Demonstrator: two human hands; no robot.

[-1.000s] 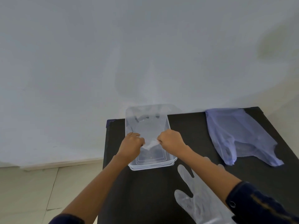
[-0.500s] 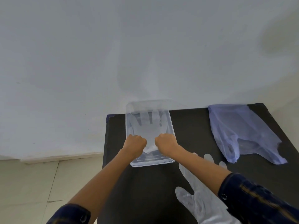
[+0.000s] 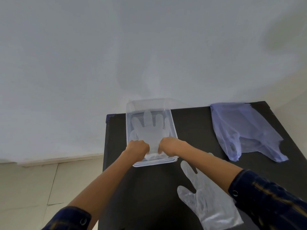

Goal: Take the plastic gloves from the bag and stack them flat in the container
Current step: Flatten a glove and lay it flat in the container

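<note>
Since a second ago: glove (image 3: 150,128) lowered and spread flat inside clear container (image 3: 174,128), finger-end toward the wall.
Left hand (image 3: 137,149) and right hand (image 3: 169,146), fingers curled and pinching the glove's cuff; second glove (image 3: 206,198) flat on dark surface (image 3: 149,196); lilac bag (image 3: 244,130) well apart, rightward.

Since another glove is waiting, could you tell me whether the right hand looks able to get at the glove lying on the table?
Probably yes: the loose glove lies flat under the right forearm, uncovered. The right hand must first let go of the glove in the container.
</note>
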